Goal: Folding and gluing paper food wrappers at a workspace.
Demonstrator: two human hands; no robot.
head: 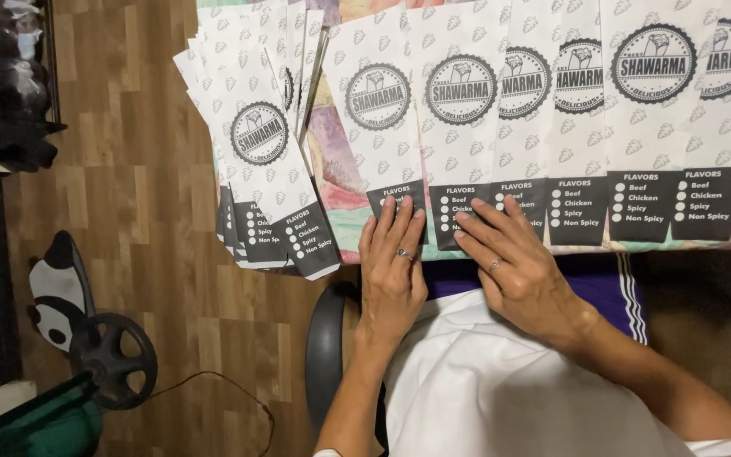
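Flat and spread, the fingers (pixel 399 222) of the left hand (pixel 392 279) and right hand (pixel 513 275) grasp nothing, pressing the dark lower ends of white paper sandwich sleeves (pixel 458 127). Overlapping sleeves run lengthwise away from the person along the tabletop (pixel 332 182); a fanned stack (pixel 255 144) lies left, nearer the left hand.

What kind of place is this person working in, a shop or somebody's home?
Probably a home room rather than a shop: wood-pattern floor, a panda-shaped slipper beside a wheeled base, and a table with a colourful cloth. Both hands press on white paper bags laid in a row.
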